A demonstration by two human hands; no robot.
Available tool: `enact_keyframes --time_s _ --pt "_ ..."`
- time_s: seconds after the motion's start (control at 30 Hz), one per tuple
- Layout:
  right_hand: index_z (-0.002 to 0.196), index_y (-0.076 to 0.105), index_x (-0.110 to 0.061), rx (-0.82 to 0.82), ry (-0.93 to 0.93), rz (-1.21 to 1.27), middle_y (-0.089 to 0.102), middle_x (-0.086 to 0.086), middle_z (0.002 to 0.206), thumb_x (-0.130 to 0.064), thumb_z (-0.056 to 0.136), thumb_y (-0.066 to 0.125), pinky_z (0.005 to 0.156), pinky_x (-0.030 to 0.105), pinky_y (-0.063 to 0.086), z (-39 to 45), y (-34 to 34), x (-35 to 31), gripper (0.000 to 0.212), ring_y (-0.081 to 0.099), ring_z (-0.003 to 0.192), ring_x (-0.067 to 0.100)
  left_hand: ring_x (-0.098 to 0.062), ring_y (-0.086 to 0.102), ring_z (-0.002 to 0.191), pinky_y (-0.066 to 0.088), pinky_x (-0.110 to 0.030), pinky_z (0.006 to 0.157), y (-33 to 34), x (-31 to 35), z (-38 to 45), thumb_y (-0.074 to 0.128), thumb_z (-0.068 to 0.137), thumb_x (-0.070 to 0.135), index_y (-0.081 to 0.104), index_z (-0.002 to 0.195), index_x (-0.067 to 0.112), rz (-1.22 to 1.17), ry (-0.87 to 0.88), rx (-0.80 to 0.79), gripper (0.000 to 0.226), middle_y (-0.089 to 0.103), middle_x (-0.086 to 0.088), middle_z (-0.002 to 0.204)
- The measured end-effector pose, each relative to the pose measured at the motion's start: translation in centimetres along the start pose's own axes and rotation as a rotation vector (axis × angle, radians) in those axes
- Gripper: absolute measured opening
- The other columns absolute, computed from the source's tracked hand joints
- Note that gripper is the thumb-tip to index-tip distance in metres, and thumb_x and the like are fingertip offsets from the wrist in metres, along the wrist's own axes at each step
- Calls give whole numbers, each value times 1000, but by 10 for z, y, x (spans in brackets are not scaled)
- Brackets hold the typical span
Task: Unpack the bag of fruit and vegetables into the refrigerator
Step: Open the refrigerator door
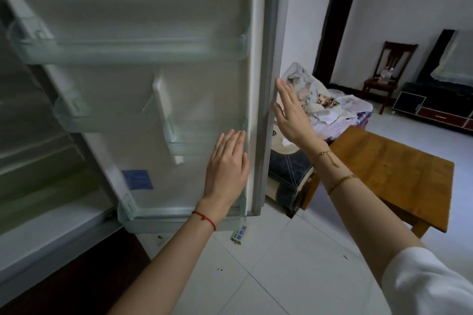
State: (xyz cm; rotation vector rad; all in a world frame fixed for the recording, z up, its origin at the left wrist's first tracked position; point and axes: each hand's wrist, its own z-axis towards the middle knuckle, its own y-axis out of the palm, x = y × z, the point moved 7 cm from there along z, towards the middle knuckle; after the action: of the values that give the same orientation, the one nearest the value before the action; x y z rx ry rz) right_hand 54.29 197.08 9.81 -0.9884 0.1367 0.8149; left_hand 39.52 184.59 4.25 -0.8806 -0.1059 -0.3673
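The refrigerator door (143, 84) stands wide open and serves as the landmark. To its left, the refrigerator interior (38, 135) is blurred, so whether any produce sits inside cannot be told. The door shelves (122, 51) on the door's inner face look empty. To the door's right stands a wooden table (389, 169), with nothing seen on it. The left hand (226, 169) lies flat and open on the door's inner face, holding nothing. The right hand (291, 112) rests open-palmed against the door's outer edge, also empty. No bag of fruit and vegetables is in view, so progress cannot be judged; the hands suggest door handling.
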Motion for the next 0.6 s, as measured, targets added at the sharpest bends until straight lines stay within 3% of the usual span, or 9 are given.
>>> enact_keyframes --time_s 0.2,0.37,0.6 --pt "157 12 -18 -75 -50 56 10 -2 164 -28 106 33 122 26 3 32 9 22 56 2 152 15 -21 34 144 17 -37 124 18 4 24 41 99 18 37 148 6 38 -88 -23 50 43 -10 152" --pt "157 10 -18 -99 -102 105 9 -1 165 -28 105 35 125 41 11 39 14 30 59 4 152 17 -21 33 145 13 -35 124 21 8 30 43 99 18 38 147 6 81 -126 -6 50 43 -10 152" --pt "157 12 -19 -70 -131 158 10 0 165 -33 103 37 124 44 14 29 9 29 61 6 152 16 -20 26 148 9 -35 124 15 12 19 43 100 21 35 149 6 91 -149 -11 52 38 -9 155"
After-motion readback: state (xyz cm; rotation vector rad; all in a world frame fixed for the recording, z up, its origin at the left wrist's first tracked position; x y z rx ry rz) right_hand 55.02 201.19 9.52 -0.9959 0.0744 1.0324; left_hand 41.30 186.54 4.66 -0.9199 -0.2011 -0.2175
